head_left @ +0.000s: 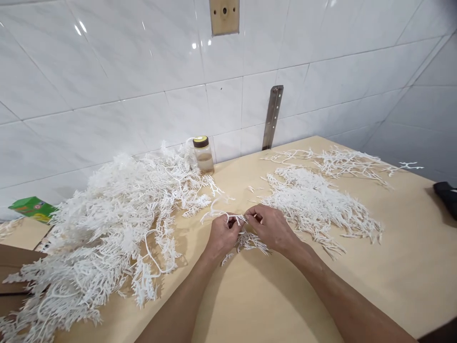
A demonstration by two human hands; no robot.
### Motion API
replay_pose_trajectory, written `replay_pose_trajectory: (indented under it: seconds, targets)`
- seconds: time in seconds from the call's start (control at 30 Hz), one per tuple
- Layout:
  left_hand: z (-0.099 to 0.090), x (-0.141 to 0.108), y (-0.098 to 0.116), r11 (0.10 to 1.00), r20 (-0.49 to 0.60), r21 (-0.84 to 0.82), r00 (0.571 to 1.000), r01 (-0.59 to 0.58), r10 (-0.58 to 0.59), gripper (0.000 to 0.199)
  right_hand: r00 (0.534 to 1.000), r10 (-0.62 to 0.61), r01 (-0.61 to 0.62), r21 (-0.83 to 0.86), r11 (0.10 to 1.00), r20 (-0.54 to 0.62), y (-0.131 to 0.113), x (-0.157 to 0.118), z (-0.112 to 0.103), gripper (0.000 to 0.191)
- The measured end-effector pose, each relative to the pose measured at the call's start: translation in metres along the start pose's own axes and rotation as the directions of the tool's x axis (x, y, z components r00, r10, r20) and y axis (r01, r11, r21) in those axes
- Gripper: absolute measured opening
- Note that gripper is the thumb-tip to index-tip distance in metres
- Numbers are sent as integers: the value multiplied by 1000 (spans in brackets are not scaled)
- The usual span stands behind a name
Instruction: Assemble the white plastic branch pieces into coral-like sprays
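Observation:
My left hand (225, 233) is closed on a thin white plastic branch (214, 215), whose bare forked stem sticks out to the left over the table. My right hand (269, 226) meets it at the branch's right end, thumb and forefinger pinched together. Whatever lies between those right fingertips is too small to make out. Beneath both hands is a little heap of white sprigs (252, 242). A large tangled pile of white branches (117, 214) covers the left side. To the right of my hands lies a flatter pile of short white sprigs (314, 200).
Bare forked stems (350, 162) lie at the back right. A lidded jar (204, 156) stands by the tiled wall, near a metal strip (273, 118). At the far left are a green packet (33, 208) and a cardboard box (17, 267). A black object (446, 196) sits at the right edge.

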State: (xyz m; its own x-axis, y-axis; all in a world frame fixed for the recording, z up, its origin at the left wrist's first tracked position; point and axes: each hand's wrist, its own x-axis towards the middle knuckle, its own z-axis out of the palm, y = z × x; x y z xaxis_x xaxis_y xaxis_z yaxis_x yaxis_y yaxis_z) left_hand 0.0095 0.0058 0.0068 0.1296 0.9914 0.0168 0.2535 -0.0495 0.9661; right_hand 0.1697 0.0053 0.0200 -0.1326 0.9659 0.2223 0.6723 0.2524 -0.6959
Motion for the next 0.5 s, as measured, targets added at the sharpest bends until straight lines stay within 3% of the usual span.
replay_pose_trajectory:
  seconds: [0.3,0.5]
  targets:
    - [-2,3,-2,990,-18,136,999,-32,35,18,980,-135,97,-247,964,-143,5,1,27,24]
    - [-2,2,-9,999,-25,44,999,-31,32,17,951,77,-162,-272,948,-299,18,10,6,13]
